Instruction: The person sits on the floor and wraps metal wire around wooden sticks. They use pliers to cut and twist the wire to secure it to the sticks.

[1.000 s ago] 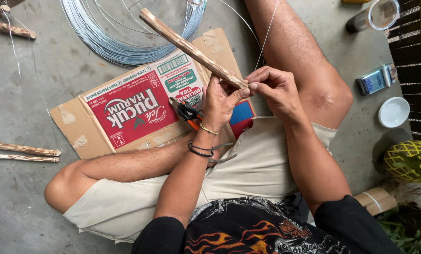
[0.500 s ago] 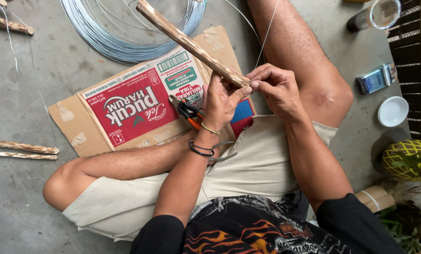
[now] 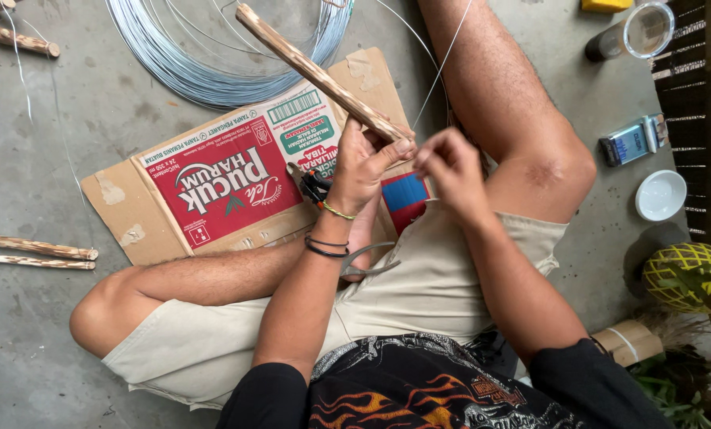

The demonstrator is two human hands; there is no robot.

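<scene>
Concrete floor carries everything, with bare room along its left edge and in the lower left corner, while the right edge is crowded. One flattened cardboard box, red and green printed panels facing up, lies near the top middle of the floor under the person's crossed legs. One large coil of grey wire sits at the top edge, just beyond the box. The left hand is closed around the near end of one long wooden stick, which slants up and left over the box toward the coil. The right hand, just beside it, pinches a thin strand of wire between fingertips; the strand runs up to the top edge. Two more sticks lie side by side at the left edge, and two others sit in the top left corner. Near the right edge rest one white bowl, one small blue packet and one clear glass. Pliers rest on the lap.
</scene>
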